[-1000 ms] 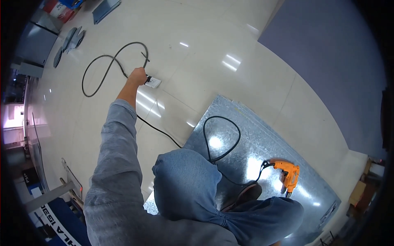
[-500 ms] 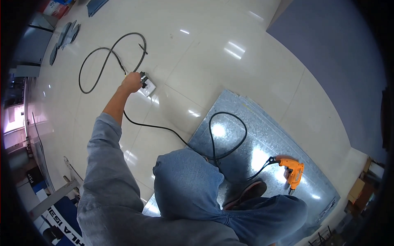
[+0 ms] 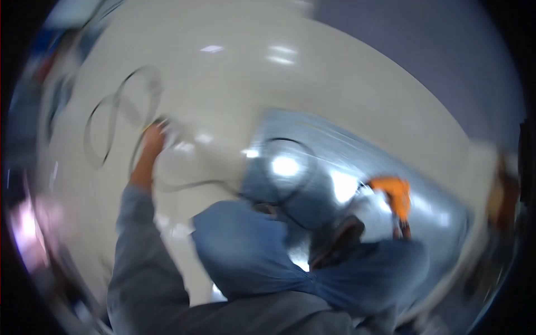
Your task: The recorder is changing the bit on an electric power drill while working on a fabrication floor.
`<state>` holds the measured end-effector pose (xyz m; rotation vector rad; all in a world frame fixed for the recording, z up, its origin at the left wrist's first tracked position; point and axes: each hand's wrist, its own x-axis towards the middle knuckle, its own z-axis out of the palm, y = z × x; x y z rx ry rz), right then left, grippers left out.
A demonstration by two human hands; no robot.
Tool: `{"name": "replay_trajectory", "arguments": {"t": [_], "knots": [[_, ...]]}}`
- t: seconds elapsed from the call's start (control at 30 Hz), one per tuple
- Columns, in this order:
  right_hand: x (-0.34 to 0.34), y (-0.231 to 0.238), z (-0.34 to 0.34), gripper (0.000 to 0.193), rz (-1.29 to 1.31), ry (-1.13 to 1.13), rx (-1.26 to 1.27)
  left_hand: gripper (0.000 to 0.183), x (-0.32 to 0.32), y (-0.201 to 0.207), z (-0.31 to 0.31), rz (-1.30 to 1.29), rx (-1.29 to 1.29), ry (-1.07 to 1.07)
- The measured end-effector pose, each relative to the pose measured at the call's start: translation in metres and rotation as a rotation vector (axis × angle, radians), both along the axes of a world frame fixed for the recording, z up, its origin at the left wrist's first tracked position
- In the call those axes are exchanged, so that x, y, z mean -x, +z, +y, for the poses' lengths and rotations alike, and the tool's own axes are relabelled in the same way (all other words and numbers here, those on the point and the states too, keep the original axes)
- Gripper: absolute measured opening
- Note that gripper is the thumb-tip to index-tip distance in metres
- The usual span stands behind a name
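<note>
My left hand (image 3: 154, 138) reaches far out over the floor on the left. Its fingers look curled, but motion smears them, and what they grip is hidden. Right at the hand are a blurred white socket box (image 3: 174, 134) and a small dark part. A black cable (image 3: 204, 183) runs from near the hand to the metal sheets. Over on the right an orange power drill (image 3: 393, 192) lies on the sheets with its chuck toward me. My right hand is out of sight.
Grey metal sheets (image 3: 329, 139) lie on the floor under the drill, a cable loop (image 3: 304, 146) and my shoe (image 3: 341, 237). Another looped cable (image 3: 116, 106) lies on the floor beyond my left hand. A large blue-grey surface (image 3: 424, 44) borders the far right.
The whole view has swung and blurred. My left hand now appears further left and lower, still beside the white box. The drill stays on the sheets.
</note>
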<state>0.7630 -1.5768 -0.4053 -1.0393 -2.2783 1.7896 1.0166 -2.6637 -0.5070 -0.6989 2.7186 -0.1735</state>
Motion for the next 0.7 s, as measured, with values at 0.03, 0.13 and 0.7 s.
{"name": "replay_trajectory", "arguments": {"t": [0.03,0.13,0.7], "knots": [[-0.028,-0.020,-0.030,0.045,-0.055,0.296,-0.400,0.023,-0.010,0.001,0.002,0.122,-0.332,-0.002],[-0.061,-0.005,-0.184,0.048,-0.029,0.536,-0.720,0.037,-0.050,0.045,-0.015,-0.155,-0.032,0.086],[-0.154,-0.022,-0.078,0.026,-0.269,0.241,-0.723,0.051,0.181,0.191,0.189,-0.097,-0.240,-0.235]]}}
